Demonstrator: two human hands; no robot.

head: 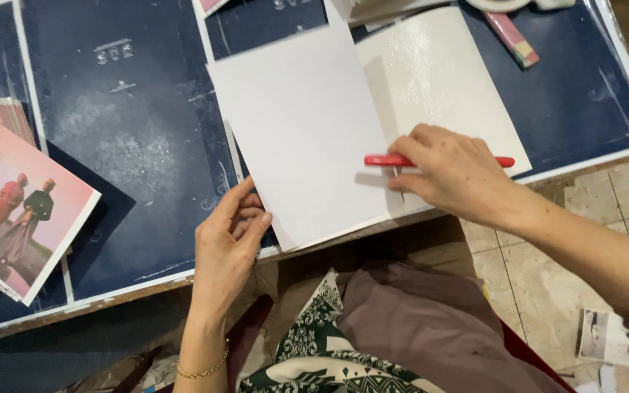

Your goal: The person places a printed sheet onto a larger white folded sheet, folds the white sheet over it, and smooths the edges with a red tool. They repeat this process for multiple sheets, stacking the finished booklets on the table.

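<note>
Left hand pinches the white sheet's corner; right hand presses a red tool flat.

I see a desk covered in dark blue sheets, white folded card lying on it, stack of pink photo prints at left, pastel striped block at far edge

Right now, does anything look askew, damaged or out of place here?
The white sheet lies tilted, its lower corner past the table edge by the left hand. The right hand presses a red tool. No damage visible.
</note>
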